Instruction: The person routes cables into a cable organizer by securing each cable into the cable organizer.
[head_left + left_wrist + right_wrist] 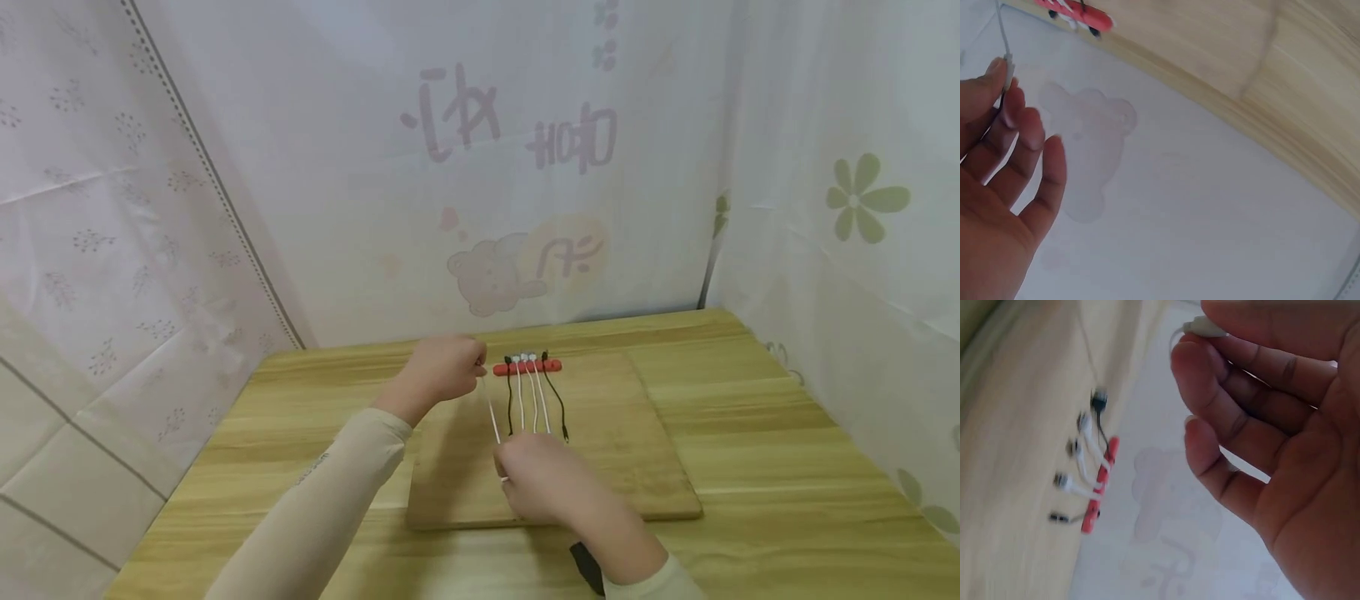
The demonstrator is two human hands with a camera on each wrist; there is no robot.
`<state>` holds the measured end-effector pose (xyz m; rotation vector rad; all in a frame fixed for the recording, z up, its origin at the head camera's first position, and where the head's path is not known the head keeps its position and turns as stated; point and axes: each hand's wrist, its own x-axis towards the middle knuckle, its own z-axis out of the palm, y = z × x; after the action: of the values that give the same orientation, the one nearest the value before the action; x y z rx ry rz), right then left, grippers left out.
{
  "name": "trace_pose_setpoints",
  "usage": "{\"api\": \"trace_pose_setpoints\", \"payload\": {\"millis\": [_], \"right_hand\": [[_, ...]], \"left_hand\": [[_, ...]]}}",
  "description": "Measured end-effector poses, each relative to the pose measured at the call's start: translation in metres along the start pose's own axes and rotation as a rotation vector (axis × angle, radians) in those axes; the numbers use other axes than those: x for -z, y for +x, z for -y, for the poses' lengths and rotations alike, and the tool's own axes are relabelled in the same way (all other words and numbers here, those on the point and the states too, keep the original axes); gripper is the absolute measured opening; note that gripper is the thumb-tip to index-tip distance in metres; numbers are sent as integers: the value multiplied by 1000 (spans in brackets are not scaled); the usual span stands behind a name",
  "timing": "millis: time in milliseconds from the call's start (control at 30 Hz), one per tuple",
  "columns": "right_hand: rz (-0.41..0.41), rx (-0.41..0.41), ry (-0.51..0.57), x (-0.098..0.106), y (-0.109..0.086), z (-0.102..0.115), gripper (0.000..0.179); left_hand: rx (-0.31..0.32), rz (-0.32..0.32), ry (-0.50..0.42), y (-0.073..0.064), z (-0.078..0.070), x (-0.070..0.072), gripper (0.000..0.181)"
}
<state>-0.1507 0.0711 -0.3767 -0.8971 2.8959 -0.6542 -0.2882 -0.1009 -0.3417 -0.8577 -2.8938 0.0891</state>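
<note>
A thin white cable (492, 414) runs taut between the two hands, over the left part of the wooden board (637, 467). The left hand (450, 367) pinches its far end between thumb and index finger, at a pale connector (1009, 72). Nearer the body, the right hand (543, 479) pinches the other end by a white plug (1205, 327), partly hidden by the thumb. Just right of the left hand lies a red cable holder (555, 366) with several black and white cables (542, 400) set across it side by side, their lower ends toward the right hand.
The board lies on a wood-grain table (780, 467). Printed white curtains (337, 208) hang along the table's back, left and right sides. A dark object (587, 568) shows beside the right wrist.
</note>
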Motion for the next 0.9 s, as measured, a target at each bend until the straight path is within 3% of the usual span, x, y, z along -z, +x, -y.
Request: {"api": "trace_pose_setpoints", "payload": {"millis": [167,500,700,900], "right_hand": [[-2,-70,39,10,-3,-17,27],[-52,-111,73,17,-9,-55,20],[-50,-157,92,19,-10,-74,20],[-27,-195,66,24,-3,-93,14]], "left_hand": [[-25,-37,13,19,-19,1,7],[-38,-60,24,52,-46,-9,12],[-30,-102,36,73,-61,-26,20],[-10,-142,30,95,-63,-46,24]]}}
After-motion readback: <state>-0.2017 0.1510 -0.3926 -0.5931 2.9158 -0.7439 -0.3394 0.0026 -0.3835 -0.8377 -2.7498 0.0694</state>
